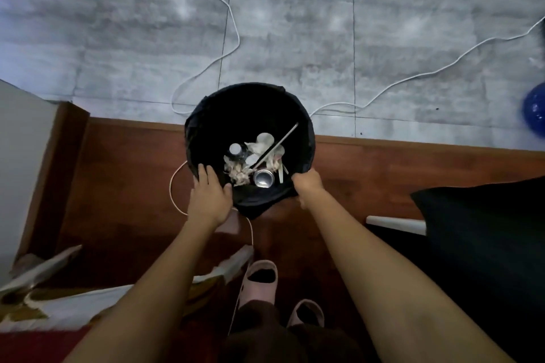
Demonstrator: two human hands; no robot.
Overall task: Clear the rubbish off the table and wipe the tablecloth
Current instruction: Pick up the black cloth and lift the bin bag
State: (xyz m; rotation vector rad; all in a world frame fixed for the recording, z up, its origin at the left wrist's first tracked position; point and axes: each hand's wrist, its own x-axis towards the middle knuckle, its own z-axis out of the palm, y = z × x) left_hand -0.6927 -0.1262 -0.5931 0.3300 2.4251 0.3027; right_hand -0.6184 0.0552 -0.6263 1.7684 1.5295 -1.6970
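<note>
head view: looking down at the floor
bin [206, 115]: black liner, on the floor ahead of both feet
rubbish [259, 162]: can, bottle, crumpled paper, inside the bin
left hand [210, 196]: fingers spread over the near rim
right hand [306, 184]: pinching the liner edge

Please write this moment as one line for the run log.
phase: rubbish in bin | left hand: on bin rim | right hand: gripping black bin liner | bin contents: can, bottle, crumpled paper
</note>
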